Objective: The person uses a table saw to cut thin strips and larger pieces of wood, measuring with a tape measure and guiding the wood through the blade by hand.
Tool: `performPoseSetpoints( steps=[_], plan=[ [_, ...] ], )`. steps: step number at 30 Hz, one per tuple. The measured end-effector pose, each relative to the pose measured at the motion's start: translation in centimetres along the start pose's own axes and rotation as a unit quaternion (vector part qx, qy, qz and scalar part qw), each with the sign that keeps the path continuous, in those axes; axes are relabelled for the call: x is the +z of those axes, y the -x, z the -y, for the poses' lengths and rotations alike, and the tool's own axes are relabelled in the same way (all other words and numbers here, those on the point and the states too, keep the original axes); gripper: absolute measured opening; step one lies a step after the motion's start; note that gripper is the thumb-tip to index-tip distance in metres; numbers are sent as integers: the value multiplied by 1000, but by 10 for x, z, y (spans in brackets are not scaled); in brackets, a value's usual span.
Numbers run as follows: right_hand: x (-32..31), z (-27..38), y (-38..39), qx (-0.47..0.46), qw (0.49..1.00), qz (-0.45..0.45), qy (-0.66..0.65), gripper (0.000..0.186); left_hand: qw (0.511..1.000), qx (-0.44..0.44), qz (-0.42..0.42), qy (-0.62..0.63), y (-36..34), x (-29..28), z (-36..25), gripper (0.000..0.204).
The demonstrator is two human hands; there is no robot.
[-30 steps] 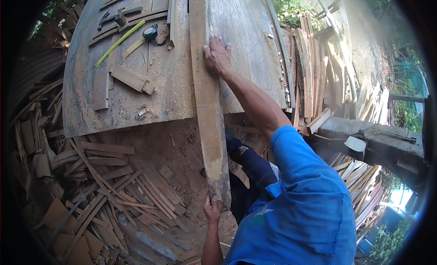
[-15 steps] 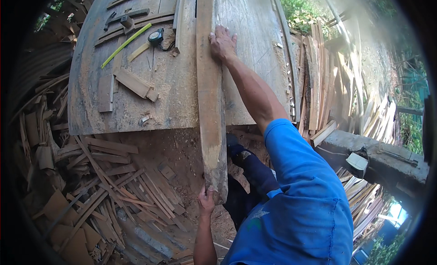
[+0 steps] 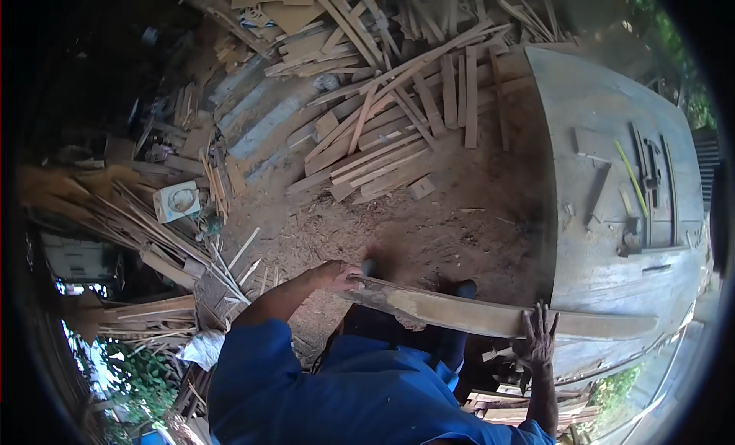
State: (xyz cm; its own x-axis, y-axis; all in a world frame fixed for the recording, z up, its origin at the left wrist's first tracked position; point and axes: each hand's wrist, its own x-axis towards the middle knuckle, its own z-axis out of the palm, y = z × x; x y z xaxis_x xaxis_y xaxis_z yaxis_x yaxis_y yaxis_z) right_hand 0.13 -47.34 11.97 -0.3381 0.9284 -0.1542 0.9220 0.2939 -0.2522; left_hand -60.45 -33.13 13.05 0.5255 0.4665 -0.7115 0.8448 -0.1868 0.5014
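Note:
A long, thick wooden plank (image 3: 444, 310) lies across in front of me, its right part resting on the wooden worktable (image 3: 597, 101) and its left end past the table's edge. My left hand (image 3: 335, 277) is closed around that left end. Fingers spread, my right hand (image 3: 539, 339) presses against the plank's near side, close to the table's edge, without wrapping round it. Further back on the table lie a hammer (image 3: 652, 166), a yellow strip (image 3: 632, 177) and short wood pieces (image 3: 601, 196).
Wood offcuts (image 3: 383, 154) are heaped on the dirt floor (image 3: 436, 234) beyond the plank. More strips (image 3: 145, 223) pile up at the left, near a white square box (image 3: 177, 202). A whitish bag (image 3: 202, 348) sits by my left arm.
My view has swung left, so the table now appears at the right and the plank runs sideways. My left hand still grips the plank's end; my right hand is now nearer the table's edge.

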Motion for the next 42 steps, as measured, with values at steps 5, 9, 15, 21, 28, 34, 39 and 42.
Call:
performPoseSetpoints(
  steps=[5, 9, 15, 21, 28, 34, 39, 42],
  plan=[
    [0, 95, -57, -184, 981, -47, 32, 113, 994, 9, -106, -26, 137, 0, 130, 45],
    [30, 173, -100, -118, 978, 171, 23, 132, 994, -75, -82, -8, 184, -21, 215, 61],
    [97, 346, -209, -125, 931, 324, -111, 107, 610, -191, -769, 31, 307, 35, 305, 45],
    [121, 582, -404, -35, 743, 536, -399, 93, 533, -407, -655, 347, 316, 321, 406, 36],
    [132, 760, -564, 105, 530, 563, -625, 65, 527, -484, -263, 648, 314, 440, 392, 48],
    [256, 869, -693, 182, 471, 596, -624, 54, 489, -461, -287, 683, 359, 392, 543, 40],
    [365, 915, -825, 227, 609, 512, -562, 43, 411, -414, -478, 657, 416, 249, 823, 38],
    [361, 975, -891, 112, 807, 355, -459, 47, 445, -363, -636, 516, 465, 137, 972, 28]
  ],
)
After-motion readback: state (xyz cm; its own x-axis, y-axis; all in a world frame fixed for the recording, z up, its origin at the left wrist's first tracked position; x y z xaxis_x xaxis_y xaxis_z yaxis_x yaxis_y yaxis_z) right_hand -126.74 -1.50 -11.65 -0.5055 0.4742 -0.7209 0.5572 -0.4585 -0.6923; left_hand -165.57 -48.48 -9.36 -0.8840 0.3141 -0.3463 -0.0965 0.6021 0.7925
